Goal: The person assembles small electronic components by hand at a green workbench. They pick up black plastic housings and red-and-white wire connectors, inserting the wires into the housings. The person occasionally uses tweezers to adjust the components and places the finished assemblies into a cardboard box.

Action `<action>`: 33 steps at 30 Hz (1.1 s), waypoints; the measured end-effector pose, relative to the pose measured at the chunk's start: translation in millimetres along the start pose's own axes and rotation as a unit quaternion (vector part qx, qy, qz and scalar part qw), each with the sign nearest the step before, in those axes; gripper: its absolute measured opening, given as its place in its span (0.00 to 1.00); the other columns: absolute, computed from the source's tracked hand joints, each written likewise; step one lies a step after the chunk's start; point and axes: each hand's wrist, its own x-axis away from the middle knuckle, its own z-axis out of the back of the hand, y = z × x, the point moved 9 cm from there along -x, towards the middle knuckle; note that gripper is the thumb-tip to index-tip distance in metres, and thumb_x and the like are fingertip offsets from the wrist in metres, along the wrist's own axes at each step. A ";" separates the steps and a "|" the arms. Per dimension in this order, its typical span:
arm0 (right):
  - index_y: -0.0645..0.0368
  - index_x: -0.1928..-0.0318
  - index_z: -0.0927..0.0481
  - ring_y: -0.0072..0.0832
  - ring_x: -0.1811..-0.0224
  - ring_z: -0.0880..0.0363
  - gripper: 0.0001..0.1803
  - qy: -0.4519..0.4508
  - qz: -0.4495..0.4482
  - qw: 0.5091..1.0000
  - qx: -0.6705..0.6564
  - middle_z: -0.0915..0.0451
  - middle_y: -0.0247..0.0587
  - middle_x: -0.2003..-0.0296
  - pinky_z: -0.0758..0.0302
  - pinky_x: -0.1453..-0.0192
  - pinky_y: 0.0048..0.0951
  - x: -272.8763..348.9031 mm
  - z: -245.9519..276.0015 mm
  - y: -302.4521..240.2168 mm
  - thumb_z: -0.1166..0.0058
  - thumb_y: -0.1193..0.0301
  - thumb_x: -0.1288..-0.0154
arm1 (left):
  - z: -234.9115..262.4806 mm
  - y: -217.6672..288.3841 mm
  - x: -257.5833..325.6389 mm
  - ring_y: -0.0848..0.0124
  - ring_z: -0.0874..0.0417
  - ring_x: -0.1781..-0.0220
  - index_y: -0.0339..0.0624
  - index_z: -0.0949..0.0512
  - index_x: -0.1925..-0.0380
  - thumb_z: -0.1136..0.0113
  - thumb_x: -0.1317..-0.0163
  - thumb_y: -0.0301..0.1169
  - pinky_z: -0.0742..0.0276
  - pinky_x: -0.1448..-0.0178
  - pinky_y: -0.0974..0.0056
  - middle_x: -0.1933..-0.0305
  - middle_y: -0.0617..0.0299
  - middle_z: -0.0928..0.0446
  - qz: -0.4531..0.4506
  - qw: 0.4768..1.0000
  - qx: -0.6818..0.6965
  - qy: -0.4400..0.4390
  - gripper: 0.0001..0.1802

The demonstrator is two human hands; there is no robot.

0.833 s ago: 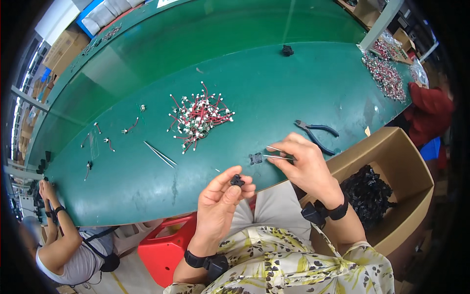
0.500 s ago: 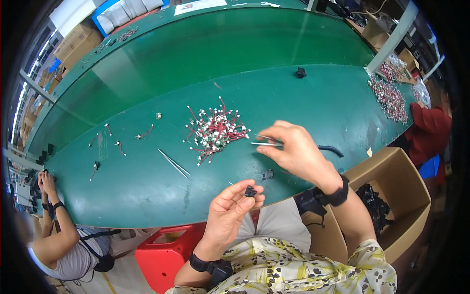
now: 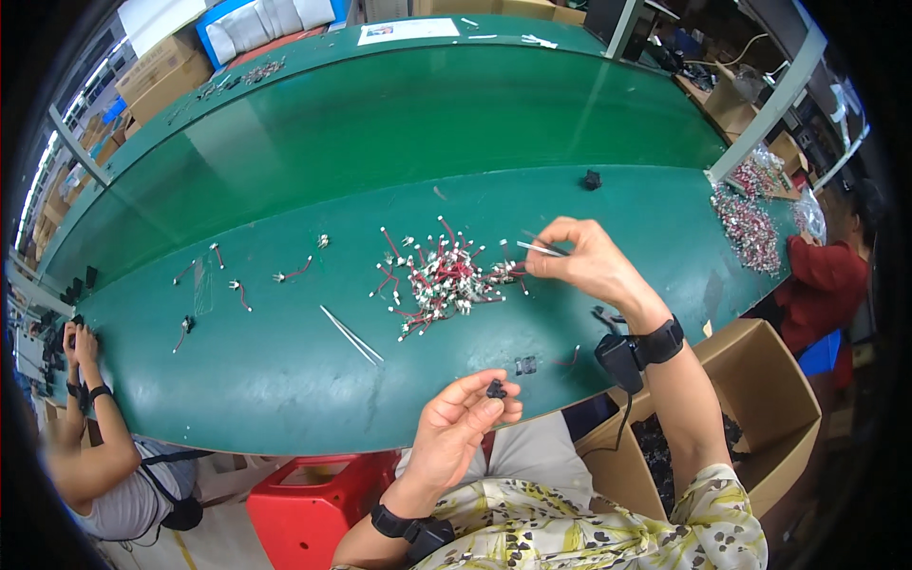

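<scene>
Between the thumb and fingers of my left hand is a small black plastic part, held just above the table's near edge. Farther out, my right hand pinches metal tweezers, their tips at the right side of a pile of short red wires with white connectors. Whether the tips grip a wire is too small to tell. A second pair of tweezers lies left of the pile. Close to my left hand rest a flat dark piece and a single red wire.
Several loose wired pieces lie to the left on the green table. A black part sits far right, beyond it a large wire heap. An open cardboard box with black parts stands by my right arm. Other people work at both ends.
My right hand has moved away from me with the tweezers, up to the pile's right side. Some wires there have spread apart. The left hand still holds the black part; the whole view has shifted slightly.
</scene>
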 end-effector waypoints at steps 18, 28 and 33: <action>0.61 0.65 0.18 0.27 0.69 0.19 0.06 0.006 0.070 0.997 0.027 0.17 0.37 0.70 0.24 0.65 0.27 119.5 -1.9 -58.3 0.37 0.77 0.46 | -25.0 31.2 5.4 0.66 0.18 0.48 0.34 0.27 0.44 0.41 0.36 0.18 0.21 0.40 0.59 0.49 0.55 0.22 -0.153 0.983 -0.063 0.076 0.19; 0.62 0.64 0.20 0.18 0.64 0.21 0.05 -0.081 -0.034 0.957 -0.275 0.19 0.32 0.68 0.25 0.61 0.21 184.8 -38.2 -25.0 0.37 0.77 0.41 | -36.7 6.9 27.1 0.70 0.16 0.54 0.33 0.26 0.46 0.39 0.38 0.16 0.19 0.46 0.66 0.50 0.56 0.22 -0.093 0.986 -0.136 0.028 0.20; 0.64 0.61 0.20 0.15 0.59 0.24 0.07 -0.042 -0.071 0.890 -0.448 0.20 0.31 0.65 0.26 0.54 0.19 198.4 -59.0 3.4 0.37 0.78 0.38 | -29.4 -12.5 23.5 0.67 0.15 0.60 0.35 0.26 0.47 0.40 0.37 0.19 0.16 0.51 0.62 0.52 0.55 0.22 -0.049 0.993 -0.086 0.057 0.18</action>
